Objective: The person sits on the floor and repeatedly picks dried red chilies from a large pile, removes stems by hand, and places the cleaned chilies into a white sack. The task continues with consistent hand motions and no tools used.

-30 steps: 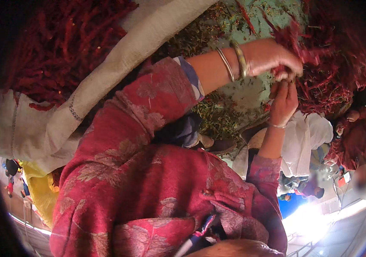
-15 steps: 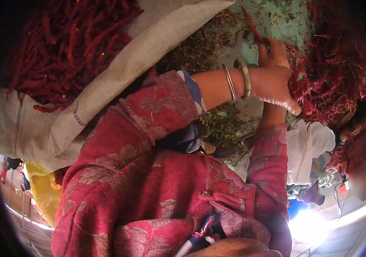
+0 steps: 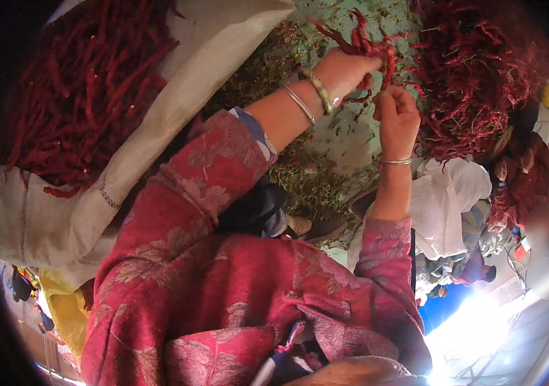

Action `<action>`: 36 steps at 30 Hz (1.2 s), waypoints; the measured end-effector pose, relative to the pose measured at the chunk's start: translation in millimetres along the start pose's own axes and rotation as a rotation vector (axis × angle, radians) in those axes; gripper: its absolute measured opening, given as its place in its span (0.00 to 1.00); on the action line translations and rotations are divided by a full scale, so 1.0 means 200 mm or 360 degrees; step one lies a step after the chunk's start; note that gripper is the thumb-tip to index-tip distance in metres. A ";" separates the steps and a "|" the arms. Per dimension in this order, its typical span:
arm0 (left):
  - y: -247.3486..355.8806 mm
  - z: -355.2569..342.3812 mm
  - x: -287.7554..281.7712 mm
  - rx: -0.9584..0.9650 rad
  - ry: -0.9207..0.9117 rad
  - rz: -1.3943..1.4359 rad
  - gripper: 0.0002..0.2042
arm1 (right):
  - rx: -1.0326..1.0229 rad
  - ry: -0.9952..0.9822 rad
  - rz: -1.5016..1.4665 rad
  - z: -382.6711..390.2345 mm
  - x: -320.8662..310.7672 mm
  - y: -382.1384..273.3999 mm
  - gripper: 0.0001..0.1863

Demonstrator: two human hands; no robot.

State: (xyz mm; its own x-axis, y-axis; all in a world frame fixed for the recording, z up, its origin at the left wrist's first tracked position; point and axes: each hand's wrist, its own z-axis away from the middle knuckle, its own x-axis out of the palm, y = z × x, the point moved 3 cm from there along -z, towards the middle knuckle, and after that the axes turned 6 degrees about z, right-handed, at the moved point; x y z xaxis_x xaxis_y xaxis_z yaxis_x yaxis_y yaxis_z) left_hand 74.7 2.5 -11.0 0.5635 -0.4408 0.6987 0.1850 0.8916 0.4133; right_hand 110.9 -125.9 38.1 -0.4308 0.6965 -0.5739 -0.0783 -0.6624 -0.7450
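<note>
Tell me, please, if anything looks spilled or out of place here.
Loose plant debris lies scattered over the greenish surface, left of the heaped red chilies; it looks untidy beside that gathered heap. Nothing else clearly stands out.

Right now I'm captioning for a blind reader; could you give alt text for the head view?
A person's left hand holds a bunch of red chillies, with the right hand close beside it. A left heap and right heap of chillies flank the hands, pale cloth edging the former.
</note>
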 end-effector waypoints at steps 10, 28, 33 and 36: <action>0.11 0.13 0.15 0.0503 -0.0418 -0.0777 0.11 | -0.0217 0.0303 0.0800 -0.25 -0.15 0.31 0.10; 0.11 0.04 0.02 0.0211 -0.0061 -0.0281 0.09 | -0.0753 0.0406 0.1034 -0.45 -0.25 0.20 0.09; 0.07 0.04 0.05 0.0294 -0.0211 -0.0535 0.08 | -0.0114 0.0138 -0.0050 -0.09 -0.16 -0.04 0.06; 0.04 0.06 0.09 0.0151 -0.0383 -0.0828 0.10 | -0.0002 0.0015 -0.0391 0.00 -0.13 -0.09 0.05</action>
State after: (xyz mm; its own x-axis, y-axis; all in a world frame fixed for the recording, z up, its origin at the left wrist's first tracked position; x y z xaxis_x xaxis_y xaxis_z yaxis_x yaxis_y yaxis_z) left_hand 77.2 1.1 12.6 0.2166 -0.8397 0.4980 0.3092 0.5429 0.7808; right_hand 123.2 -132.5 66.4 -0.3905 0.8391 -0.3788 -0.1785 -0.4726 -0.8630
